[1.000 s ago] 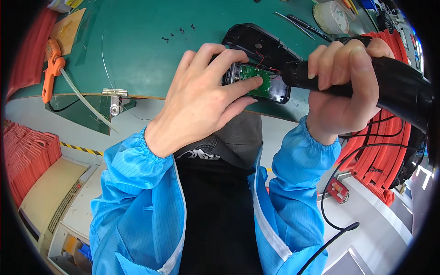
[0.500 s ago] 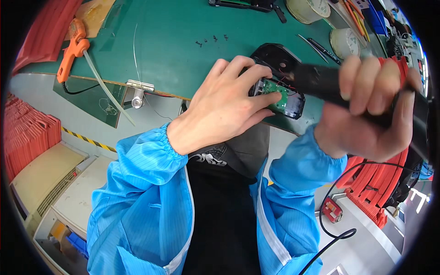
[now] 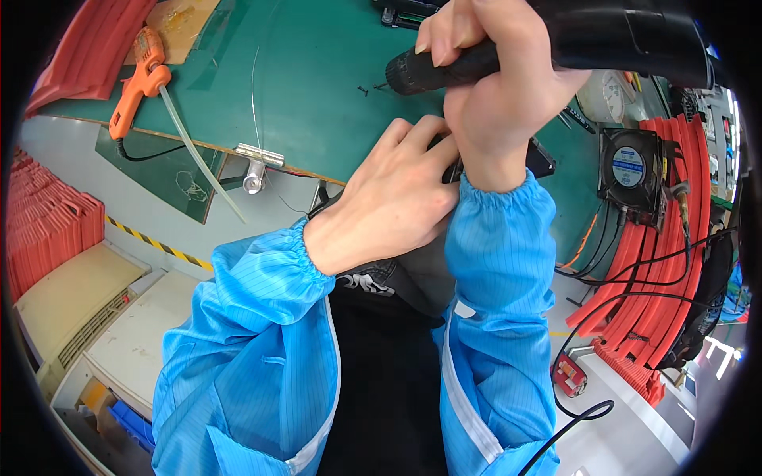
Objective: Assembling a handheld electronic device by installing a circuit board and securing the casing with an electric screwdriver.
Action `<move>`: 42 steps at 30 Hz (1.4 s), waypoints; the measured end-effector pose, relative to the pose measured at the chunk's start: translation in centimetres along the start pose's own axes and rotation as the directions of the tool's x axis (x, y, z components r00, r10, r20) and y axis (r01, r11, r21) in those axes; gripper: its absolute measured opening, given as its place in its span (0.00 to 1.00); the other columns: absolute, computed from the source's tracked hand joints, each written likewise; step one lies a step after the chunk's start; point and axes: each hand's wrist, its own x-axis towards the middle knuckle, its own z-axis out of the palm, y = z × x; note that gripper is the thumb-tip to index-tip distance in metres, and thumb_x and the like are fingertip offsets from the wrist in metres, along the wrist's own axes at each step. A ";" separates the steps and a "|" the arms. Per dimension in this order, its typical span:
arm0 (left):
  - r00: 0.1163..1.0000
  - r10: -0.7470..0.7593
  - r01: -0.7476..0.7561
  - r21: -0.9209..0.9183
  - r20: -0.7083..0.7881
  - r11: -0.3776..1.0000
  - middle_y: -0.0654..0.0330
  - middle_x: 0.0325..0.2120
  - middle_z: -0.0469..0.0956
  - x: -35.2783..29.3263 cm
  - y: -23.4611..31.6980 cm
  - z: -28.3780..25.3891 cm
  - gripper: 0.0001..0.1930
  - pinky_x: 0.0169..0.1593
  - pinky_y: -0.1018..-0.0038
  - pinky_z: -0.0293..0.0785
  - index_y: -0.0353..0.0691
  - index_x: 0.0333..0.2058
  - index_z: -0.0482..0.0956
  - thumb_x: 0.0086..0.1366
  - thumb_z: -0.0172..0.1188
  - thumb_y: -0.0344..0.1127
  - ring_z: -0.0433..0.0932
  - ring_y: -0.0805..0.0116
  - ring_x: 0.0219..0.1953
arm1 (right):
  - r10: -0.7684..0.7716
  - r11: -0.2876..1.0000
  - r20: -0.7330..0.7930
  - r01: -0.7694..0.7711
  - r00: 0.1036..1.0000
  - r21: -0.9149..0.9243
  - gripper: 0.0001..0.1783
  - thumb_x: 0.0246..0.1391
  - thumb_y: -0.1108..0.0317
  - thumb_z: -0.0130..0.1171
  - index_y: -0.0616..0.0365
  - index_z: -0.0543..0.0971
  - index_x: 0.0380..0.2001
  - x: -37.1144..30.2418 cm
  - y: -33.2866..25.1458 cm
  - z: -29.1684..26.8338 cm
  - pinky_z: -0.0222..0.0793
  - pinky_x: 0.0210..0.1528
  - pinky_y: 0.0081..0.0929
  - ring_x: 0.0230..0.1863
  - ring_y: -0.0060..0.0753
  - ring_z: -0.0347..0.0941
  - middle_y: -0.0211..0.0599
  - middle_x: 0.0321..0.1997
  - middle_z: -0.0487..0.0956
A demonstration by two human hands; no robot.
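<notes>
My right hand (image 3: 508,87) is wrapped around a black electric screwdriver (image 3: 635,38), held almost level above the green bench. Its bit points left, at the small dark screws (image 3: 363,90) on the mat; whether it touches one I cannot make out. My left hand (image 3: 393,194) is closed over a black plastic housing (image 3: 542,160) at the bench's front edge. My right wrist and the left fingers cover most of that housing, and the green circuit board in it is out of sight now.
An orange hot glue gun (image 3: 144,79) with a clear glue stick lies at the left. A metal clip (image 3: 255,166) grips the bench edge. To the right are a black fan (image 3: 629,165), red foam strips (image 3: 671,285) and a looping black cable (image 3: 559,381).
My right hand has swung the screwdriver up and left, from the housing to the screws. My left hand has stayed on the housing. The fan has come into view.
</notes>
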 end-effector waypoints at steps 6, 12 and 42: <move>0.989 0.017 -0.024 -0.044 -0.147 0.999 0.55 0.49 0.80 0.1 0.0 1.0 0.13 0.52 0.61 0.69 0.42 0.38 0.91 0.52 0.73 0.36 0.73 0.53 0.58 | -0.211 0.977 0.359 0.190 0.909 0.092 0.20 0.67 0.57 0.48 0.60 0.77 0.51 1.7 -1.3 -3.3 0.62 0.32 0.36 0.22 0.28 0.62 0.27 0.25 0.65; 0.981 0.007 -0.030 -0.118 -0.192 0.993 0.60 0.54 0.78 0.3 0.1 1.5 0.18 0.52 0.61 0.69 0.50 0.44 0.91 0.52 0.76 0.38 0.72 0.53 0.58 | -0.167 0.985 0.442 0.126 0.882 0.120 0.19 0.68 0.61 0.52 0.59 0.73 0.56 -2.3 -8.4 -8.2 0.60 0.30 0.27 0.22 0.20 0.61 0.24 0.26 0.68; 0.987 -0.012 -0.001 -0.080 -0.158 0.997 0.63 0.58 0.75 0.2 0.3 1.4 0.21 0.54 0.60 0.69 0.53 0.49 0.90 0.55 0.74 0.35 0.71 0.54 0.59 | -0.086 0.993 0.535 0.115 0.841 -0.021 0.18 0.67 0.65 0.55 0.53 0.68 0.57 -4.6 -9.3 -11.6 0.66 0.29 0.30 0.22 0.24 0.67 0.27 0.25 0.70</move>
